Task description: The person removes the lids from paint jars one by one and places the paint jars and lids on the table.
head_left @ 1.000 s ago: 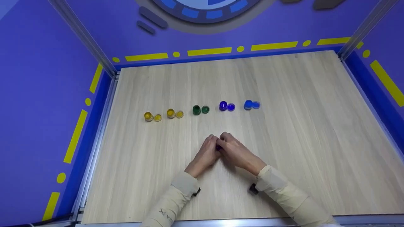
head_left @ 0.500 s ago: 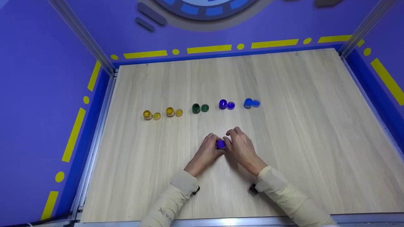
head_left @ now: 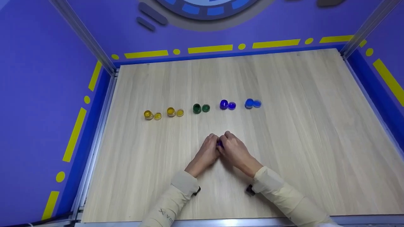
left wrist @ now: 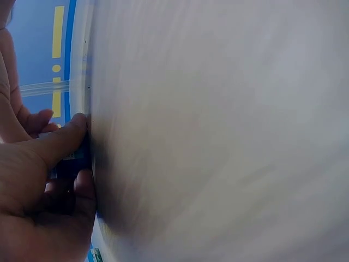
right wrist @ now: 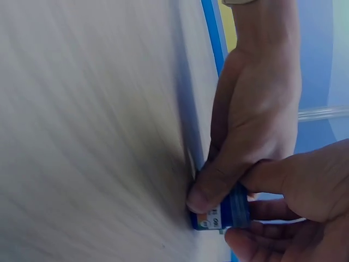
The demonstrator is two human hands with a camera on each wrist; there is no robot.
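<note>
A small paint jar [head_left: 220, 144], purple in the head view, stands between both hands near the front middle of the table. My left hand [head_left: 205, 154] holds its body, thumb across the printed label [right wrist: 214, 219] in the right wrist view. My right hand [head_left: 236, 153] grips the ribbed screw lid [right wrist: 239, 206] with thumb and fingers. The lid sits on the jar. From the head, fingers cover most of the jar. In the left wrist view, the jar [left wrist: 71, 166] shows dark between the left thumb and fingers.
Behind the hands, a row of uncapped paint jars crosses the wooden table [head_left: 300, 142]: two yellow jars [head_left: 148, 114], a green jar [head_left: 197, 108], a purple jar [head_left: 223, 104] and a blue jar [head_left: 249, 103]. Each has its lid [head_left: 232, 106] at its right. Blue walls [head_left: 38, 110] enclose the table.
The right hand was on the jar, then came off to the right with fingers spread, showing the purple lid, and now grips the lid again. The left hand has kept holding the jar.
</note>
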